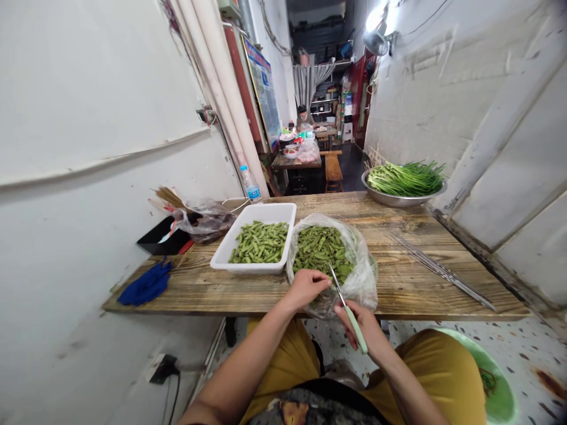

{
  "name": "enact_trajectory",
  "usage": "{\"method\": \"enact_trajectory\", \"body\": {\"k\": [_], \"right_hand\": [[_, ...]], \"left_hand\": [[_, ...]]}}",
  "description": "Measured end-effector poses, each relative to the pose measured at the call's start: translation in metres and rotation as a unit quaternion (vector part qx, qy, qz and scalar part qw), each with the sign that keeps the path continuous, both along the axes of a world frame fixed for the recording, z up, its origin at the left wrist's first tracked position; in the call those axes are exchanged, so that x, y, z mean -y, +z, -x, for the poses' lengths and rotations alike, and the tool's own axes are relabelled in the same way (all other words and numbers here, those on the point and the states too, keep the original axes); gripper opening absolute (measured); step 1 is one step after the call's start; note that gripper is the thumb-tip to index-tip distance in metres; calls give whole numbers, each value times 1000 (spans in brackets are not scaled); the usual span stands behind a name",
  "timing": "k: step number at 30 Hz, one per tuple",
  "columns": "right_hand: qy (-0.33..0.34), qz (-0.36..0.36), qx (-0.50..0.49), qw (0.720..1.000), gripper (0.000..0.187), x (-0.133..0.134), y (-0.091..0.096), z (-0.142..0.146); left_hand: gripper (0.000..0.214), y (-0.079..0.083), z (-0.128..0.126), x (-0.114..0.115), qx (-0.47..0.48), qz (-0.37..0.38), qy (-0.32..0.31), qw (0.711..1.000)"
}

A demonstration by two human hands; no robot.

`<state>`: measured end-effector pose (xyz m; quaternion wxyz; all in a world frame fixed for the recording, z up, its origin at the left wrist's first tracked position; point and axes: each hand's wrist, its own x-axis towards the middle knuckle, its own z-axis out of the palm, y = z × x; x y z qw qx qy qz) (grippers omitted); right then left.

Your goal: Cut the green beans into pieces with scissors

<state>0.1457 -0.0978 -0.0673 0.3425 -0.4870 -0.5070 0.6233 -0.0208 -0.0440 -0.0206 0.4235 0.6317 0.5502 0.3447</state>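
Observation:
My right hand (361,324) is closed around a pair of scissors (355,329) with pale green handles, its metal blades pointing up and away over the bag. Thumb and fingers of my left hand (310,287) are pinched together beside the blades. What they hold, if anything, is too small to make out. Both hands are at the near edge of a clear plastic bag (361,268) spread open on the table. Green edamame pods (321,248) fill it. Left of the bag, touching or nearly so, a white plastic tray (290,221) holds more pods (259,242).
The wooden table (248,292) bears a blue cloth (145,284), a black box (157,236), a water bottle (251,186), metal skewers (443,271) and a steel bowl (403,199) of green stalks. A green basin (500,378) stands on the floor at right. Another person (305,120) sits far back.

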Motion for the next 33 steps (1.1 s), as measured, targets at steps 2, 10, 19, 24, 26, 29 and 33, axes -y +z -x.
{"method": "enact_trajectory", "body": {"k": [2,10,19,24,26,29,33], "right_hand": [[-6,-4,-14,1000,43,0,-1,0],[11,19,-64,998,43,7,7,1],[19,-13,-51,998,38,4,14,0],[1,25,-48,999,37,3,11,3],[-17,31,-46,998,39,1,8,2],[-29,24,-56,998,40,0,6,0],[-27,43,-74,996,40,0,11,-4]], "left_hand": [[21,-2,-3,-2,73,29,18,997],[30,-7,-13,-4,281,62,97,953],[27,-7,-19,3,249,49,103,962],[26,-14,-24,3,244,42,127,960],[25,-10,-11,-2,221,5,157,963],[18,10,30,-16,92,-148,278,945],[20,40,74,-25,-239,-291,340,862]]}}
